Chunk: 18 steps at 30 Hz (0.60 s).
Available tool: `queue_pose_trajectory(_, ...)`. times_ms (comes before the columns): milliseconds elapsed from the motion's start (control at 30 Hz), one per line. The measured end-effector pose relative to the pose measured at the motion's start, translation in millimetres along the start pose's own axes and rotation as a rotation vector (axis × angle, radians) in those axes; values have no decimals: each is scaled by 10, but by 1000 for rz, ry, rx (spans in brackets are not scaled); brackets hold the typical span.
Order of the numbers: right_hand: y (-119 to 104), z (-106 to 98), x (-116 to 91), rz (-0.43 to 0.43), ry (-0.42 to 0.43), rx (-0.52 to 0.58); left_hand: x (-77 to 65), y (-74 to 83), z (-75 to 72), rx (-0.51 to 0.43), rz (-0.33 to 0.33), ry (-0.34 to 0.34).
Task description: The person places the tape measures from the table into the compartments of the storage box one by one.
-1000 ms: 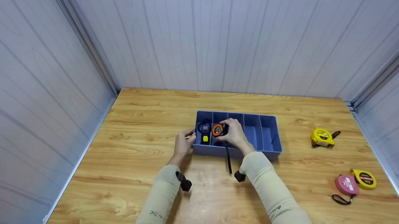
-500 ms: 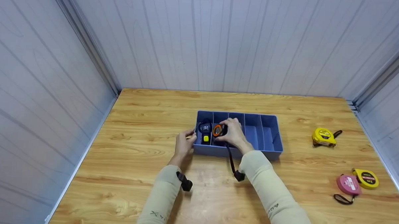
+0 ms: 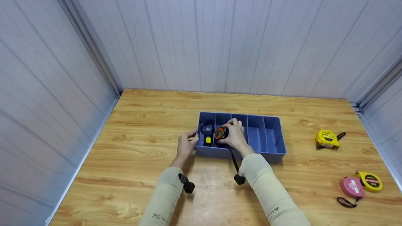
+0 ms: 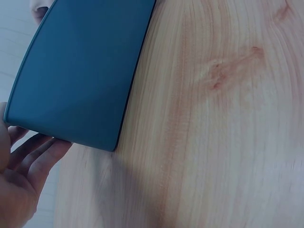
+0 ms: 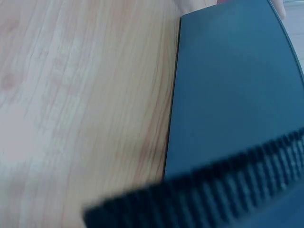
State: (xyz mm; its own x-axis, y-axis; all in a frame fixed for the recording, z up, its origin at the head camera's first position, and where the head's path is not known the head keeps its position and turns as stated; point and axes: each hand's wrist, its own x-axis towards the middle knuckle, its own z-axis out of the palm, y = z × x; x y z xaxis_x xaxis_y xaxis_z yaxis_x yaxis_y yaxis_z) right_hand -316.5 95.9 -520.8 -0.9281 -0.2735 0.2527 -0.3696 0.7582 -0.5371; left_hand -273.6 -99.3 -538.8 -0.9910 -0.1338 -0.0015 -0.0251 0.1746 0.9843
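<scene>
A blue divided box [image 3: 213, 152] stands on the wooden table. My left hand [image 3: 185, 146] grips its left end wall, thumb at the rim and fingers outside; the left wrist view shows those fingers [image 4: 45, 159] against the wall. In the leftmost compartment lies a black tape measure [image 3: 208, 130] with a yellow button. My right hand [image 3: 235, 137] holds an orange-and-black tape measure [image 3: 220, 133] by its sides, down in the second compartment. Its black strap [image 3: 234, 158] hangs over the box's front wall, and the ribbed strap [image 5: 204, 194] crosses the right wrist view close up.
On the right of the table lies a yellow tape measure [image 3: 327, 139] with a black strap. Nearer the front right, a pink tape measure [image 3: 352, 187] lies against another yellow one [image 3: 371, 182]. Panelled walls [image 3: 213, 43] enclose the table at the back and sides.
The orange-and-black tape measure has sunk a little lower and tilted in the second compartment, with my right hand following it. The left hand keeps its place on the box.
</scene>
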Motion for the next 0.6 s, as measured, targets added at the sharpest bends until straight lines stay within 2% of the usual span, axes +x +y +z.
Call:
queue_pose_trajectory(267, 2, -6, 5, 28, -54, -13, -7, 9, 5, 27, 11, 18)
queue_pose_trajectory(400, 5, -4, 3, 43, -48, 16, 2, 6, 7, 48, 30, 28)
queue_pose_trajectory(600, 5, -5, -7, 46, -30, 59, 4, 3, 10, 9, 28, 30)
